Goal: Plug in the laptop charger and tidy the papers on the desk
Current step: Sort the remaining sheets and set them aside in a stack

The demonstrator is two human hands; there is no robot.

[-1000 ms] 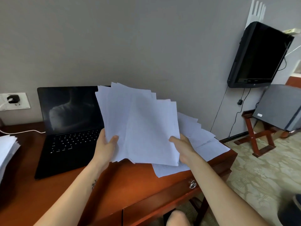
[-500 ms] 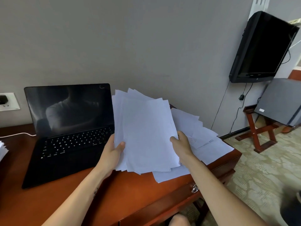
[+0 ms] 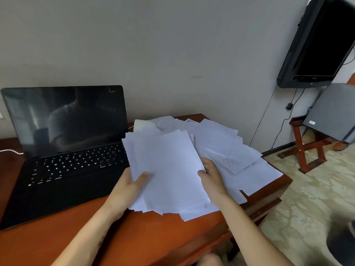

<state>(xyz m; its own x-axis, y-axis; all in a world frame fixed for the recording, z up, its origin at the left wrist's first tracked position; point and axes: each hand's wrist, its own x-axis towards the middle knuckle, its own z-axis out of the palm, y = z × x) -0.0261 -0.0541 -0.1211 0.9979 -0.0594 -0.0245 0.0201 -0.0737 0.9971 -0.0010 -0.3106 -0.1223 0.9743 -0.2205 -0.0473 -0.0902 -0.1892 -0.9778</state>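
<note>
I hold a sheaf of white papers (image 3: 169, 169) low over the right half of the red-brown desk (image 3: 134, 237). My left hand (image 3: 128, 187) grips its left edge, thumb on top. My right hand (image 3: 211, 175) grips the right edge. More loose sheets (image 3: 230, 150) lie spread on the desk behind and to the right of the sheaf. An open black laptop (image 3: 65, 150) with a dark screen stands on the left. A white cable (image 3: 11, 151) runs off the left edge behind the laptop. The wall socket is out of view.
A black TV (image 3: 317, 45) hangs on the wall at upper right, with cables dropping below it. A grey case (image 3: 332, 112) rests on a folding wooden stand (image 3: 307, 150). Patterned carpet (image 3: 307, 198) lies right of the desk's edge.
The sheaf has dropped from upright to low and flatter over the desk, with both hands still gripping it. My view has turned right; the wall socket and left paper stack have left the frame.
</note>
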